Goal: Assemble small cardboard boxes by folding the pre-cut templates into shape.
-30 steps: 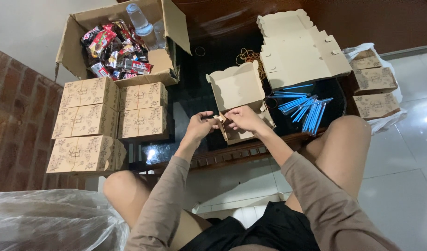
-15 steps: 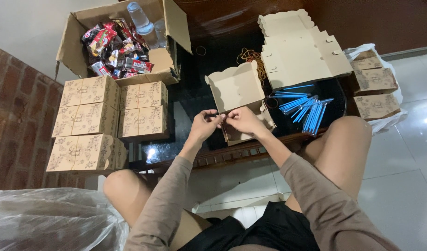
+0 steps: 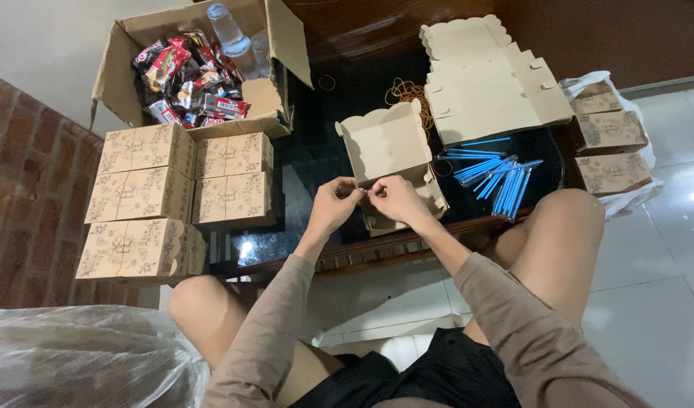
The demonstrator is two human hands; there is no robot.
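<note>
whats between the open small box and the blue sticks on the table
In the head view, only bare dark table top shows between the open small box and the blue sticks; a rubber band may lie there, too dim to tell.

Dark glass table (image 3: pixel 317 162) bearing open box (image 3: pixel 388 147), blue sticks (image 3: pixel 494 174), rubber bands (image 3: pixel 407 92)

Place: a home, a living-room corner turned to packing by hand.
Floor: pale glossy floor tiles (image 3: pixel 664 249), the person sitting low with bare knees by the table.
Table: a low dark glass-topped table (image 3: pixel 317 159) with a carved wooden edge.
Wall: red brick wall (image 3: pixel 22 174) at the side.
Stock: printed kraft gift boxes (image 3: pixel 177 193) stacked up, a cardboard carton (image 3: pixel 275 102) of wrapped snacks, flat box blanks (image 3: pixel 490 75).
</note>
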